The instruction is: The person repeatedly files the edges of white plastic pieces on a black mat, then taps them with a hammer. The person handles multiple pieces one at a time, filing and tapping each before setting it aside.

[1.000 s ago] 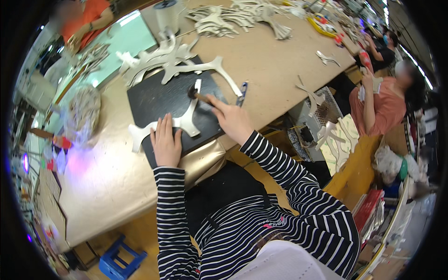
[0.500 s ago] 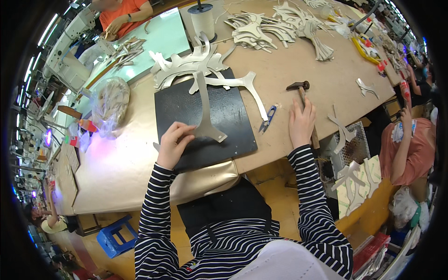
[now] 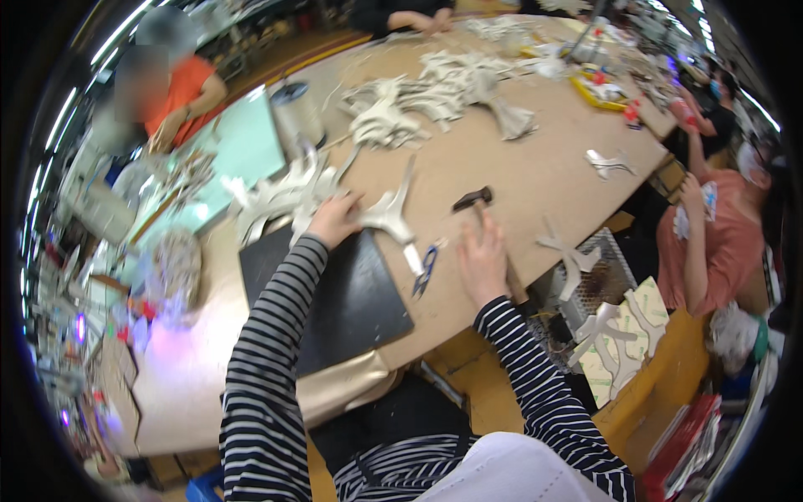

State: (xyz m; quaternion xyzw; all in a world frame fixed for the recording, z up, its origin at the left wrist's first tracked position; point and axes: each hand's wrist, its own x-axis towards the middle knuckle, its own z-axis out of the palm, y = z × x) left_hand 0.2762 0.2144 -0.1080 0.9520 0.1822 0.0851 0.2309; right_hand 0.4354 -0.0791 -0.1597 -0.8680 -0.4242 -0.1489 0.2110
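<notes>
My left hand (image 3: 335,220) reaches over the far edge of a black board (image 3: 347,305). Its fingers, a little blurred, close on the inner end of a pale branched flat piece (image 3: 387,216). Beside it, to the left, lies a heap of similar pale cut pieces (image 3: 272,201). My right hand (image 3: 483,263) rests round the wooden handle of a hammer (image 3: 474,198), whose dark head lies on the table beyond the fingers. Between my hands lie blue-handled thread snips (image 3: 426,272). The board shows a bare black surface.
A larger pile of pale pieces (image 3: 418,100) lies farther back by a thread cone (image 3: 299,117). At left is a plastic-wrapped bundle (image 3: 177,268). Branched pieces lie on a patterned sheet (image 3: 623,343) at right, near a perforated metal box (image 3: 611,268). Co-workers sit around.
My left hand has left the long piece over the board and moved away from me to the heap. That piece is off the board's middle. My right hand stays at the hammer; the view has shifted.
</notes>
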